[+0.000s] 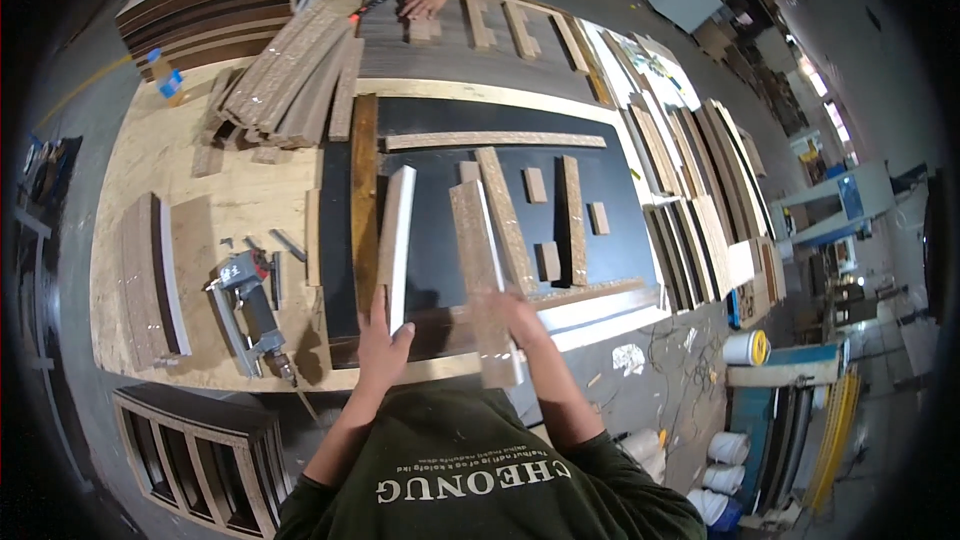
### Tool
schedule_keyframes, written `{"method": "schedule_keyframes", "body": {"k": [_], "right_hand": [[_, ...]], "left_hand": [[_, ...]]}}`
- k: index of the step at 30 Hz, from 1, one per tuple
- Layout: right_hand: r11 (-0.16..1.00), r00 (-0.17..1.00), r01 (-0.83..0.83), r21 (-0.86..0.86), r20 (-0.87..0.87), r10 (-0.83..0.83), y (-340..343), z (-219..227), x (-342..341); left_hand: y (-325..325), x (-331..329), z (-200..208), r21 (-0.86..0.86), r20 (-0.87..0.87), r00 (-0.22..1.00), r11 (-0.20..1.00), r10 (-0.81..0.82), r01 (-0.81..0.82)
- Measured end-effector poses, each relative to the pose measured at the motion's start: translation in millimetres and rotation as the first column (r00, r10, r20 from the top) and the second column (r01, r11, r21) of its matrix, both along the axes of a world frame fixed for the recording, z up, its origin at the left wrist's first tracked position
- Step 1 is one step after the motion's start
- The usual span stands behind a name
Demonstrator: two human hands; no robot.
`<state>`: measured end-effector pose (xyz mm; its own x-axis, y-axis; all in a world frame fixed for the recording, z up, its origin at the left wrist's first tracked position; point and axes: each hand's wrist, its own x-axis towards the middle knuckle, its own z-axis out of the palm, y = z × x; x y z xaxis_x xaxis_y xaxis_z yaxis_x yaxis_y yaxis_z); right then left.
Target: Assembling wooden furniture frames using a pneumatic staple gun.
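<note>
Near the front edge of the table, my left hand (383,342) grips the lower end of a wooden strip with a white edge (399,230); the thumb lies on its right side. My right hand (518,322), smeared by motion, is closed round a longer chipboard strip (470,240) that slants across the front edge. Under both strips lies a black panel (430,125). On it are a crosswise chipboard strip (495,141), a slanted strip (506,225), a dark upright strip (571,220) and several small wood blocks (535,185).
A nail gun (255,310) lies left, beside stacked boards (140,280). A strip pile (285,75) and a bottle (165,78) stand farther back. Across the table, another person's hand (427,2) touches blocks on a grey panel (390,55). More boards (695,195) line the right.
</note>
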<state>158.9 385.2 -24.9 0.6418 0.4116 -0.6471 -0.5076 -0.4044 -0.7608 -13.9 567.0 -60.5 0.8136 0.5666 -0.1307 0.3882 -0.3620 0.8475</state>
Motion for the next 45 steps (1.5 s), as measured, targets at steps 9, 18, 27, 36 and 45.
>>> {"method": "schedule_keyframes", "body": {"k": [9, 18, 27, 36, 45], "right_hand": [[0.955, 0.884, 0.265, 0.134, 0.361, -0.296, -113.4, 5.5, 98.4], [0.935, 0.726, 0.27, -0.231, 0.687, -0.04, -215.9, -19.4, 246.2], [0.733, 0.488, 0.353, -0.582, 0.782, 0.386, -231.4, -63.3, 333.1], [0.761, 0.239, -0.611, -0.218, 0.865, 0.44, -89.7, 2.6, 107.4], [0.777, 0.054, -0.371, -0.508, 0.824, 0.564, -90.1, -17.6, 58.6]], "left_hand": [[3.4, 56.4, 34.9, 0.473, -0.184, 0.98, 0.881, 0.073, 0.024], [0.2, 94.4, 19.0, 0.742, -0.337, 0.898, 0.667, 0.283, 0.068], [21.8, 144.2, 7.9, 0.625, -0.312, 0.915, 0.781, 0.255, -0.005], [38.5, 147.7, 15.7, 0.684, -0.397, 0.893, 0.717, 0.21, 0.135], [63.1, 131.3, 14.0, 0.666, -0.348, 0.937, 0.71, 0.022, 0.23]]}}
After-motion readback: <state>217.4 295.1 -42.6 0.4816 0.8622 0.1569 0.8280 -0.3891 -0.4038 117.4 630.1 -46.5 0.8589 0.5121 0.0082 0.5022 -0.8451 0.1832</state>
